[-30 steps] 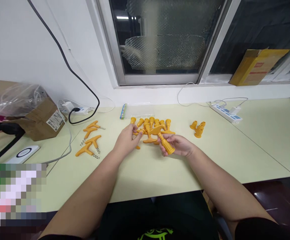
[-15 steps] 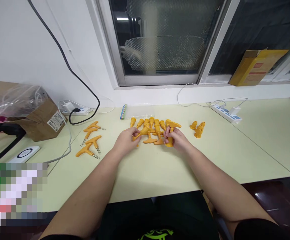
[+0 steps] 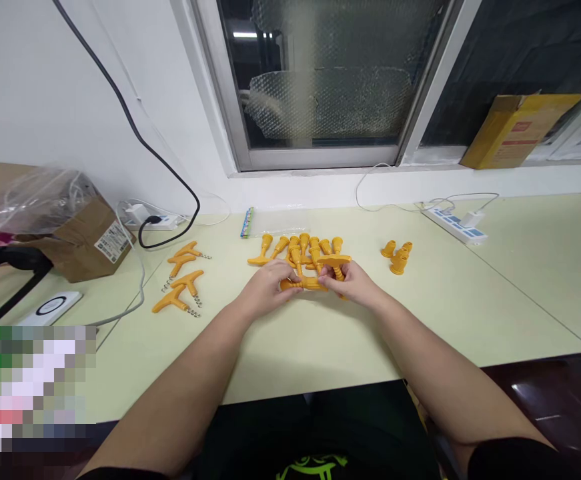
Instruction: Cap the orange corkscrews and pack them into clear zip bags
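Note:
My left hand (image 3: 272, 288) grips a yellow corkscrew piece (image 3: 291, 287) lying sideways, low over the table. The fingers of my right hand (image 3: 349, 283) are closed around another yellow corkscrew (image 3: 334, 260), its handle on top, and they also touch the right end of the sideways piece. Just behind both hands lie several yellow corkscrews in sleeves (image 3: 304, 243), partly hidden by the fingers. On the left are several T-handled corkscrews with bare metal spirals (image 3: 173, 300). Several loose yellow sleeves (image 3: 399, 260) stand to the right.
A clear plastic bag (image 3: 277, 222) lies behind the corkscrews. At the left are a cardboard box (image 3: 80, 247), a white pad (image 3: 50, 308) and a black cable (image 3: 143, 140). A power strip (image 3: 454, 227) sits at the back right of the pale table (image 3: 320, 353).
Both hands have come closer together. The piece in my left hand has moved right and turned sideways, meeting my right fingertips. A corkscrew handle at the left of the group is now uncovered.

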`<state>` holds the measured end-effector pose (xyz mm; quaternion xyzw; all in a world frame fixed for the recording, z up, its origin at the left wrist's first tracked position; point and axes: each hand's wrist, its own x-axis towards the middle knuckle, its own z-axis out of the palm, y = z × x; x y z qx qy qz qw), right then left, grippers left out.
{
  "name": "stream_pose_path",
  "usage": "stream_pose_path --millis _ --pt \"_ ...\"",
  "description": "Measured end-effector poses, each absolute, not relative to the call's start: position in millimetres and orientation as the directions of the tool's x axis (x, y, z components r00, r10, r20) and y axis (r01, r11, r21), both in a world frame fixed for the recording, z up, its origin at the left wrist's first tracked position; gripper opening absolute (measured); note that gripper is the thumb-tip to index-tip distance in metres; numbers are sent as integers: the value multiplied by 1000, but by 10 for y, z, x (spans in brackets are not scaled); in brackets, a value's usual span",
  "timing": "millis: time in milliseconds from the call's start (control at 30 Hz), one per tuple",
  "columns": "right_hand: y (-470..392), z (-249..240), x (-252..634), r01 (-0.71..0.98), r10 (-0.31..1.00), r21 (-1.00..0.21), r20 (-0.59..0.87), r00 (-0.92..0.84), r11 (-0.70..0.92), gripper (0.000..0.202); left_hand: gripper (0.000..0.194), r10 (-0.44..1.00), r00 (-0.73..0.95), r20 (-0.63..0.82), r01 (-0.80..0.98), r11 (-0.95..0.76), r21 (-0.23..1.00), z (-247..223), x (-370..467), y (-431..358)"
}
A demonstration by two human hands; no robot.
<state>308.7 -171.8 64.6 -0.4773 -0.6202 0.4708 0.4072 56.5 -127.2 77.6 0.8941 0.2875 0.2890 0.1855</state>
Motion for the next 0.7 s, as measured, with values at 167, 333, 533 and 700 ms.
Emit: stream_pose_path --millis 167,333,533,700 --pt "-1734 617 3114 311 958 -917 189 -215 251 30 19 681 661 315 460 -699 548 815 540 -1276" --pt "-1751 669 3151 443 858 -745 351 -375 499 17 21 744 656 127 474 -537 698 834 511 -1280" --pt "-1750 691 3168 453 786 -653 412 -461 608 15 30 710 684 -165 430 -210 878 844 449 -1265" --pt "-1737 662 3137 400 737 -622 520 -432 673 19 33 638 675 -371 265 260 929 811 465 -1202"
